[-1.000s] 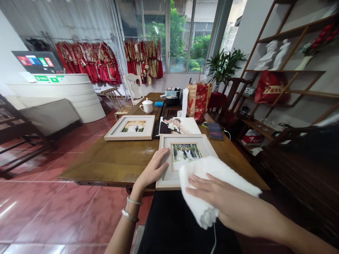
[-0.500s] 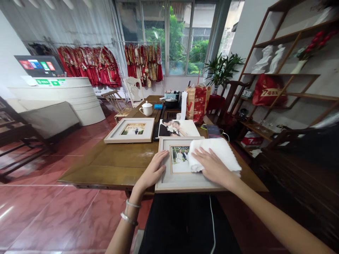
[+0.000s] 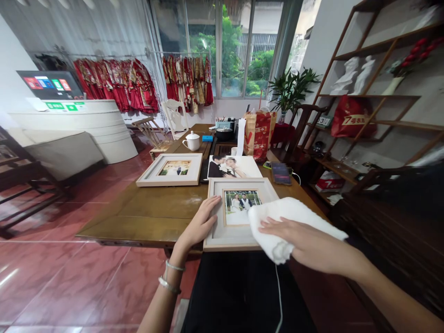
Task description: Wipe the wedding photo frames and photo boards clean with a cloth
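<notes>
**One pale wooden portrait frame (image 3: 227, 235), a hand at each side**

To the portrait frame's left and slightly beyond it, you have a second picture frame (image 3: 169, 169), flat on the wooden table (image 3: 149, 210). Well beyond the portrait frame, also leftward, stands a lidded white mug (image 3: 192, 141). Your left hand (image 3: 200, 222) lies flat on the portrait frame's left border, fingers close together, thumb set apart, gripping nothing. The portrait frame itself lies face up in front of you, at the table's near edge. Expect it to be stiff and fairly light, with a slippery, breakable front if it is glazed; take hold by its wooden sides, not the middle. Just beyond it lies an unframed wedding print (image 3: 222, 169); past its far right corner, a phone (image 3: 281, 173). Over its right side lies a folded white cloth (image 3: 296, 210), probably soft, light and easily bunched, best held through several layers. Your right hand (image 3: 303, 241) lies on that cloth, fingers extended; your thumb is hidden, so I cannot tell whether you pinch it.
</notes>
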Demonstrator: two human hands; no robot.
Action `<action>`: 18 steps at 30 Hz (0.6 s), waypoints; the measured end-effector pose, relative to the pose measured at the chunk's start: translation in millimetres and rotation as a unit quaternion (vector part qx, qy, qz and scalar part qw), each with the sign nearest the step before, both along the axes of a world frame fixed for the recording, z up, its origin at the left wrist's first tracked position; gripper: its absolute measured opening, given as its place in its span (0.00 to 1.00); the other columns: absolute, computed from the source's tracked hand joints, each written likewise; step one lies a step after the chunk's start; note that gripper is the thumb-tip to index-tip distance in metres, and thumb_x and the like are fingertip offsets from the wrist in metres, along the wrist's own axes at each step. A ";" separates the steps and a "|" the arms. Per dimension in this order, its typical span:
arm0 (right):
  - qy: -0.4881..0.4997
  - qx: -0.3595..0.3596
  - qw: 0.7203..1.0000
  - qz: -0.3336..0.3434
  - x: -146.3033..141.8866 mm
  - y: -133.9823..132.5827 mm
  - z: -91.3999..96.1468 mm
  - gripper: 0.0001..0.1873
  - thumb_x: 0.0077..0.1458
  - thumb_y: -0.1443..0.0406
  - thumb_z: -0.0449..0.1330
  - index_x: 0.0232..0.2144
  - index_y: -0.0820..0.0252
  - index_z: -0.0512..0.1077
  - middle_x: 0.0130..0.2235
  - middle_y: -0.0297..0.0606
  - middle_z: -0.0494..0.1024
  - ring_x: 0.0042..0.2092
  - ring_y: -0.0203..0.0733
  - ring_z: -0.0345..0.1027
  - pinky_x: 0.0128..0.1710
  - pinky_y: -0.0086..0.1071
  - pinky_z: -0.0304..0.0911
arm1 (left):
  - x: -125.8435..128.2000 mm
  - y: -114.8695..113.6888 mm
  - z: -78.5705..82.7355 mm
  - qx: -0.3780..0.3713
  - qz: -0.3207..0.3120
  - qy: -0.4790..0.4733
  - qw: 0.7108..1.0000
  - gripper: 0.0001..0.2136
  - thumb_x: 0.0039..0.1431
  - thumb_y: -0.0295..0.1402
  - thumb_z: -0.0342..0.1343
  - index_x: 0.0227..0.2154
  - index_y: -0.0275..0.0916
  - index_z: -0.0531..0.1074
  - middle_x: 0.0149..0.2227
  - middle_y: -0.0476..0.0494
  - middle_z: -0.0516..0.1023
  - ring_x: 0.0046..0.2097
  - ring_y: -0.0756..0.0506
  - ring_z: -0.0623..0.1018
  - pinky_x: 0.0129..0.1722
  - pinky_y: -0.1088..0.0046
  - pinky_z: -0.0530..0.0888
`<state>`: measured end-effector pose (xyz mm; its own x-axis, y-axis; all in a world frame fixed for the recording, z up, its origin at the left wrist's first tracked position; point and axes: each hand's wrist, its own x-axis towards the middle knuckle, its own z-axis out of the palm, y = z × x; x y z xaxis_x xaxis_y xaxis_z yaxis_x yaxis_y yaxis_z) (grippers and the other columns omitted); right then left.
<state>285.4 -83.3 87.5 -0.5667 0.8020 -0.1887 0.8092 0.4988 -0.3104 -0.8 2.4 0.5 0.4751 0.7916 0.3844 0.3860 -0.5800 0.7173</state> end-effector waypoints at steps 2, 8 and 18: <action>-0.032 0.027 0.998 -0.038 10.1 14.6 -4.9 0.42 0.39 0.79 0.45 0.60 0.58 0.61 0.63 0.36 0.57 0.65 0.47 0.46 0.64 0.47 0.44 | -0.5 -0.5 0.4 0.001 -0.001 -0.002 1.000 0.26 0.57 0.23 0.46 0.59 0.41 0.59 0.63 0.40 0.59 0.65 0.42 0.55 0.66 0.54 0.50; -0.078 0.203 0.968 -0.127 8.7 95.7 -27.1 0.41 0.42 0.80 0.46 0.61 0.64 0.57 0.63 0.45 0.58 0.65 0.47 0.44 0.63 0.50 0.43 | -0.7 -1.4 1.4 0.008 -0.007 -0.005 1.000 0.26 0.57 0.23 0.46 0.60 0.42 0.59 0.63 0.41 0.59 0.65 0.41 0.55 0.65 0.53 0.50; -0.036 0.160 0.986 0.002 -25.9 95.4 -37.7 0.45 0.37 0.82 0.46 0.61 0.63 0.57 0.64 0.41 0.56 0.66 0.46 0.42 0.63 0.47 0.42 | 0.4 -1.0 1.8 -0.004 -0.001 -0.005 1.000 0.25 0.58 0.24 0.46 0.59 0.41 0.61 0.63 0.41 0.60 0.65 0.41 0.56 0.65 0.55 0.51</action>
<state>259.5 12.2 49.8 -0.5639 0.8252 0.0337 0.8216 0.5646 -0.0788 -0.3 1.4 2.3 0.4718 0.7938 0.3838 0.3776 -0.5753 0.7256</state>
